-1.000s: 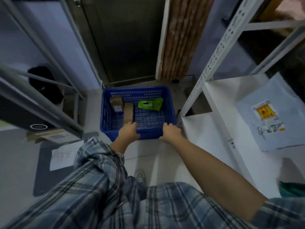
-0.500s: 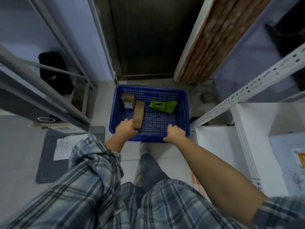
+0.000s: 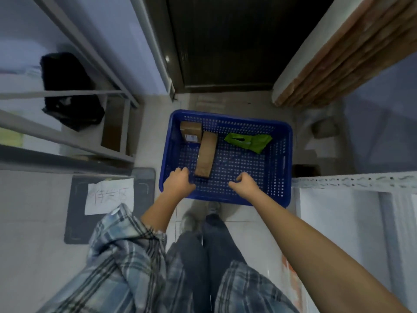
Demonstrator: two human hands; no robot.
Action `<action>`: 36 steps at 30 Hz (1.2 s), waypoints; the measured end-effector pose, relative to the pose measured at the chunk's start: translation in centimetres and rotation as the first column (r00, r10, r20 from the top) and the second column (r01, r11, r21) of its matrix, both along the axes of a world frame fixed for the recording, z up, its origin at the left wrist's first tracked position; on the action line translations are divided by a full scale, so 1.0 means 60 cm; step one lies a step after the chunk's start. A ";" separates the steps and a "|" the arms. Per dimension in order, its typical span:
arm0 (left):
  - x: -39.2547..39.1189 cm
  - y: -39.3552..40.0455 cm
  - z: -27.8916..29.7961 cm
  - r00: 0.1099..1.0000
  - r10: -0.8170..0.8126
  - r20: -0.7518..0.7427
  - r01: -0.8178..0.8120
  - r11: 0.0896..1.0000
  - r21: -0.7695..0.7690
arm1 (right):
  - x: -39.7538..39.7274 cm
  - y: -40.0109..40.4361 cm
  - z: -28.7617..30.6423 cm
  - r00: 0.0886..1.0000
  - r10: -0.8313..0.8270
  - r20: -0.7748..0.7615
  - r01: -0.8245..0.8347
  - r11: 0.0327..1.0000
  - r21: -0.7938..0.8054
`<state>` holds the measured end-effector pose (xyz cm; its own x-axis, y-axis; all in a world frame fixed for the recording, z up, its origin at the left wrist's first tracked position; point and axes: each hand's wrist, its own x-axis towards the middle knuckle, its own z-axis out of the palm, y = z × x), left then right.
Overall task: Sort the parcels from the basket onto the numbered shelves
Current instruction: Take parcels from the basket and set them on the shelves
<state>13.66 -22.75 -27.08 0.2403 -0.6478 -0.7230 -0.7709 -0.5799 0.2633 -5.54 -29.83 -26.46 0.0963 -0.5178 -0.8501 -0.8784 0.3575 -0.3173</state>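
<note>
1. Black bag (image 3: 67, 91) on a low grey metal shelf frame (image 3: 67, 141), far to the left of the left hand and beyond it.
2. Dark floor mat (image 3: 74, 213) with a white paper sign (image 3: 109, 196) lying on it, just left of the left forearm.
3. Left hand (image 3: 179, 182), fingers curled over the near rim of the blue basket (image 3: 282, 195), closed on that rim near its left corner; plaid sleeve pushed up the forearm.
4. Small brown box (image 3: 190, 132) with a white label, in the basket's far-left corner, beyond the left hand.
5. Long brown box (image 3: 205, 158), lying lengthwise on the basket floor, its near end just right of the left hand's fingers and its far end touching the small box.
6. Right hand (image 3: 244, 184), fingers bent over the same near rim, closed on it near the middle; forearm bare.
7. Green pouch (image 3: 248, 142), flat on the basket floor, beyond the right hand towards the far wall.
8. White shelf board (image 3: 338, 222) under a perforated white rail (image 3: 352, 180), right of the right hand.
</note>
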 end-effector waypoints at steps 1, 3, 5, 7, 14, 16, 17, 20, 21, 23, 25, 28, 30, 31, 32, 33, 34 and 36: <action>0.002 -0.009 -0.034 1.000 -0.007 -0.011 0.008 1.000 0.008 | 0.007 -0.004 -0.035 0.999 -0.041 0.017 0.041 0.999 0.021; 0.005 -0.024 -0.108 0.999 -0.031 -0.031 0.032 0.999 0.030 | 0.017 -0.009 -0.111 0.997 -0.068 0.029 0.066 0.996 0.057; 0.009 -0.038 -0.191 0.993 -0.108 -0.039 0.110 0.993 0.053 | 0.023 -0.014 -0.191 0.996 -0.092 0.014 0.090 0.991 0.095; 0.013 -0.048 -0.269 0.985 -0.162 -0.053 0.166 0.983 0.081 | 0.026 -0.016 -0.271 0.992 -0.129 -0.008 0.128 0.983 0.135; 0.039 -0.079 -0.532 0.988 -0.111 -0.108 0.129 0.976 0.175 | 0.030 -0.027 -0.526 0.974 -0.210 -0.078 0.222 0.954 0.201; 0.045 -0.085 -0.593 0.991 -0.044 -0.128 0.067 0.980 0.185 | 0.036 -0.034 -0.587 0.976 -0.204 -0.079 0.216 0.952 0.216; 0.047 -0.089 -0.620 0.991 -0.015 -0.135 0.041 0.981 0.191 | 0.042 -0.039 -0.615 0.975 -0.209 -0.079 0.221 0.950 0.220; 0.052 -0.101 -0.697 0.982 0.075 -0.172 -0.038 0.978 0.205 | 0.064 -0.054 -0.696 0.971 -0.233 -0.047 0.238 0.944 0.230; 0.052 -0.106 -0.718 0.976 0.107 -0.188 -0.069 0.977 0.200 | 0.074 -0.059 -0.720 0.970 -0.242 -0.026 0.242 0.946 0.217; 0.052 -0.117 -0.756 0.961 0.167 -0.221 -0.124 0.973 0.194 | 0.097 -0.069 -0.754 0.961 -0.274 0.020 0.264 0.942 0.208; 0.050 -0.123 -0.787 0.934 0.252 -0.253 -0.204 0.958 0.201 | 0.121 -0.074 -0.780 0.938 -0.339 0.068 0.322 0.928 0.186; 0.044 -0.129 -0.815 0.894 0.368 -0.254 -0.309 0.919 0.244 | 0.147 -0.083 -0.804 0.881 -0.452 0.142 0.425 0.887 0.182; 0.037 -0.129 -0.821 0.861 0.422 -0.285 -0.361 0.900 0.243 | 0.162 -0.088 -0.815 0.837 -0.518 0.177 0.486 0.852 0.196; 0.031 -0.128 -0.820 0.849 0.433 -0.303 -0.378 0.898 0.225 | 0.168 -0.090 -0.817 0.826 -0.534 0.180 0.503 0.843 0.192; 0.026 -0.124 -0.819 0.846 0.437 -0.305 -0.391 0.898 0.202 | 0.169 -0.090 -0.819 0.827 -0.539 0.159 0.512 0.840 0.179; 0.019 -0.121 -0.813 0.848 0.433 -0.306 -0.394 0.901 0.182 | 0.169 -0.089 -0.823 0.835 -0.535 0.130 0.515 0.842 0.161; 0.012 -0.117 -0.808 0.854 0.417 -0.309 -0.385 0.908 0.164 | 0.169 -0.087 -0.825 0.848 -0.521 0.098 0.507 0.851 0.136; -0.004 -0.108 -0.798 0.883 0.353 -0.311 -0.326 0.936 0.137 | 0.164 -0.087 -0.824 0.849 -0.528 0.035 0.521 0.846 0.118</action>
